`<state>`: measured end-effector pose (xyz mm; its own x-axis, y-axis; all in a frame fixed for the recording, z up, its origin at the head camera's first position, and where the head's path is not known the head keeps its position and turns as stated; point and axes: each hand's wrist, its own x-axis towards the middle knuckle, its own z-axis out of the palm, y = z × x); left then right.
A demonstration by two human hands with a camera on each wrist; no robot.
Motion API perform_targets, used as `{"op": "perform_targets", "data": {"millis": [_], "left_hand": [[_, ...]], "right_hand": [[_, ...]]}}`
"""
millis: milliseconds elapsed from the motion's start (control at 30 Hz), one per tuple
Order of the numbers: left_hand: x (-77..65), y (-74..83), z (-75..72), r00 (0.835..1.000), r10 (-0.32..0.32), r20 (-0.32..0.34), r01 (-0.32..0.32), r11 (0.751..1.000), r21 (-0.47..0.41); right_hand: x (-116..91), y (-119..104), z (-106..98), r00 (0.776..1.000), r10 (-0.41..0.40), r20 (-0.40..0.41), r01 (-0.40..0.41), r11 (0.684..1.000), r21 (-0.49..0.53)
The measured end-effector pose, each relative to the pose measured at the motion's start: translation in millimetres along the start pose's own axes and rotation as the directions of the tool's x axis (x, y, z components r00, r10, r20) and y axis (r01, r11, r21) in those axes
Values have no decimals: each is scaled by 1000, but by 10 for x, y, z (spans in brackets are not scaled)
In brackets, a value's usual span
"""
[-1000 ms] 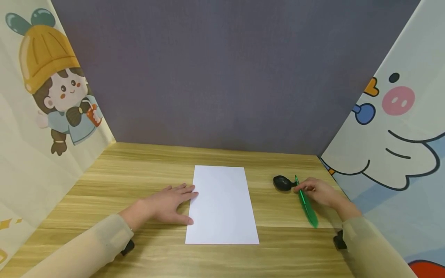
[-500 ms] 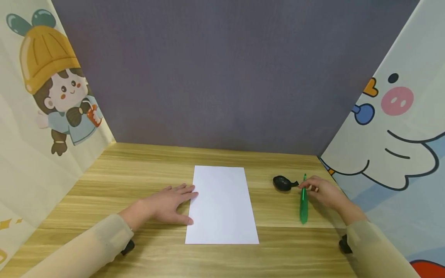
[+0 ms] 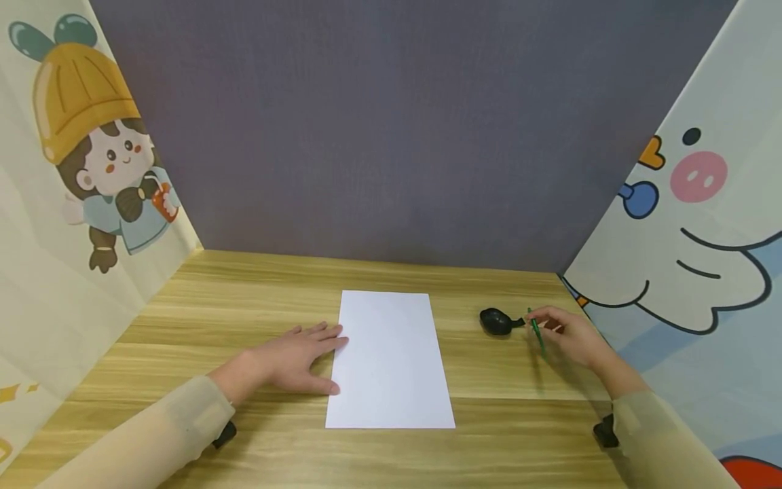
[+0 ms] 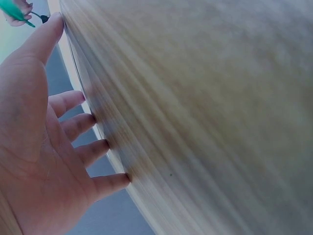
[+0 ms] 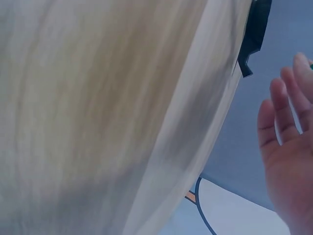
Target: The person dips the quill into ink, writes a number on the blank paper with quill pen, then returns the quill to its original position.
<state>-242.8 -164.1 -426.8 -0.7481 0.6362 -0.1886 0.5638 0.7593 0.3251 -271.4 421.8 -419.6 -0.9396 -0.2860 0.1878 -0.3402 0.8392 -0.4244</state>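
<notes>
Wood-grain surface [image 3: 263, 285]: green thing [image 3: 535, 331] picked up, white sheet [image 3: 391, 360] bare

Left edge of the sheet is touched by the left grip [image 3: 299, 361], fingers spread. Looks like only the pick-up's done: no marks can be seen on the sheet, green thing not yet put down. It's pinched in the right grip [image 3: 571, 334], super thin from above, feather-ish from the left wrist. Black oval thing [image 3: 496, 322] left unheld nearby, grey panel [image 3: 379, 136] behind.

The green piece [image 3: 537, 334] in the right grip [image 3: 571, 335] now shows the head camera a thin edge below the fingers instead of its earlier broad face.
</notes>
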Motion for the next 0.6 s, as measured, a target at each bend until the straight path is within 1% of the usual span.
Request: {"op": "perform_targets", "data": {"millis": [100,200,333,467,600], "left_hand": [[-3,5,-3,1000,-2,2,2,1000,-3],[-5,5,-3,1000,-4,1,4,1000,-7],[-3,-2,3,1000,-4,-3,4,1000,-7],[-3,-4,6,1000,-3,-3,3,1000,-9],[-3,-2,0,1000,1,-2,-1,1000,-10]], "right_hand": [[1,-9,10,1000,7,-17,-6,1000,26],[-8,-53,12,999,39,-22,-37,998,54],[-15,-98,2,998,69,-10,-66,987,149],[-9,-89,10,999,27,-33,-20,976,215],[-5,-89,26,997,20,-79,-3,977,213]]}}
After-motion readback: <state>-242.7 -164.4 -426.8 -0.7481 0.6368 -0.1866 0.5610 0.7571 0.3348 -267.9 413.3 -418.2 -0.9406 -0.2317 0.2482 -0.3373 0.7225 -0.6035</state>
